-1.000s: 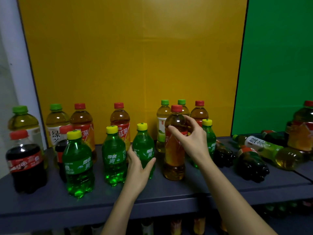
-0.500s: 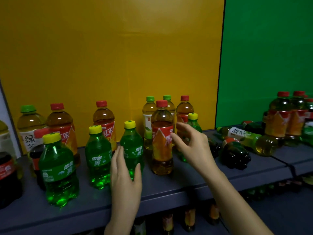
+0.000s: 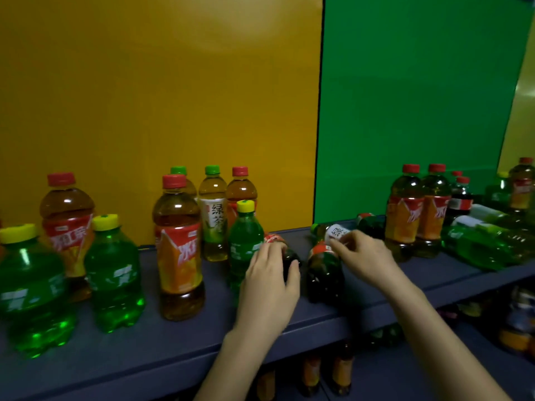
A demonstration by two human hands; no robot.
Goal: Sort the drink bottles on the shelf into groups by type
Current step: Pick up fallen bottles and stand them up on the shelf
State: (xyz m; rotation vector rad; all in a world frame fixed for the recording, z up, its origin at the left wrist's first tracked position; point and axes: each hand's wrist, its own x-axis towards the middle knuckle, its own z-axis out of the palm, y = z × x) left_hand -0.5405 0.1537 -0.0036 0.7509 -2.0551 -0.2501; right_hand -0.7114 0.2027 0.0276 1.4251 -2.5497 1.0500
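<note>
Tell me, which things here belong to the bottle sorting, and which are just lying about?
Part of the job: left hand on the left cola bottle, right hand by the right cola bottle, iced tea bottles, green soda bottles, green tea bottle, shelf.
Just there: yellow wall, green wall, bottles on the lower shelf.

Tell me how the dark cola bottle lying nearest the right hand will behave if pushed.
The dark cola bottle lies on its side, so its round body will probably roll. It looks full, so likely heavy.
</note>
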